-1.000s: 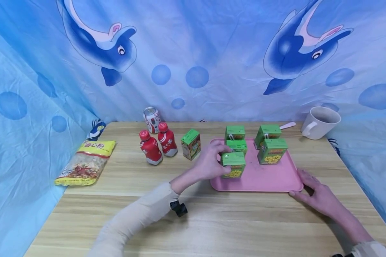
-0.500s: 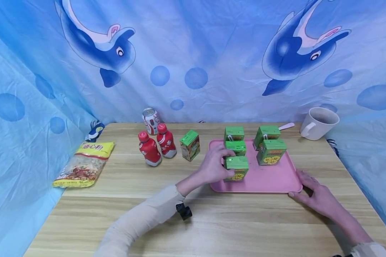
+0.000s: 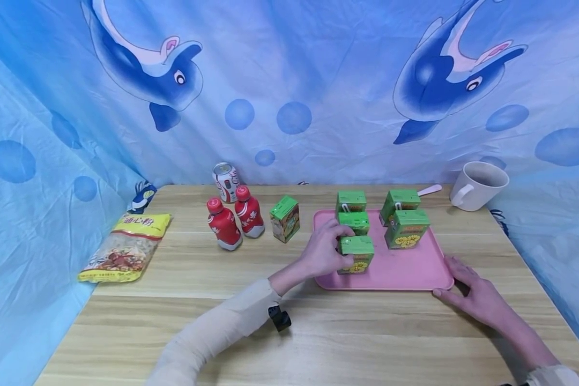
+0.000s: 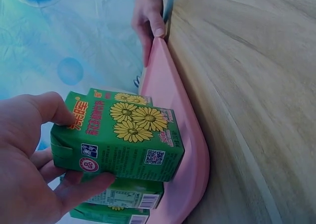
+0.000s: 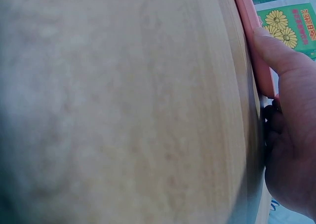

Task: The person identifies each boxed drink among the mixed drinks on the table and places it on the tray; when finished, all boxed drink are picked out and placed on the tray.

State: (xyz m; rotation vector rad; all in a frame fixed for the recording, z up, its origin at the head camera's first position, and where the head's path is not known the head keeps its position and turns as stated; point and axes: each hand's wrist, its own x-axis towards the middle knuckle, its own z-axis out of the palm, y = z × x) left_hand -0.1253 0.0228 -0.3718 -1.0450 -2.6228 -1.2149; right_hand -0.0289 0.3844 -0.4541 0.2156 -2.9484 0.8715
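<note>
My left hand (image 3: 325, 250) grips a green drink carton (image 4: 121, 145) with yellow flowers printed on it, thumb on one side and fingers on the other. It stands upright over the front left of a pink tray (image 3: 400, 273). Right behind it is another green carton (image 3: 354, 222), and a further one (image 3: 351, 200) is at the back left. Two more green cartons, one in front (image 3: 407, 229) and one behind (image 3: 399, 201), stand on the tray's right half. My right hand (image 3: 475, 292) holds the tray's front right corner, thumb along the front edge and fingers at the right side.
Left of the tray stand a green-brown carton (image 3: 286, 219), two red bottles (image 3: 225, 225) and a can (image 3: 225, 181). A yellow food bag (image 3: 125, 247) lies far left. Back right are a white mug (image 3: 480, 185) and a pink handle (image 3: 430, 189). A printed blue curtain (image 3: 294, 64) closes the back.
My left hand has moved slightly right and toward the front with the carton, opening a small gap to the one behind. My right hand has stayed at the tray corner.
</note>
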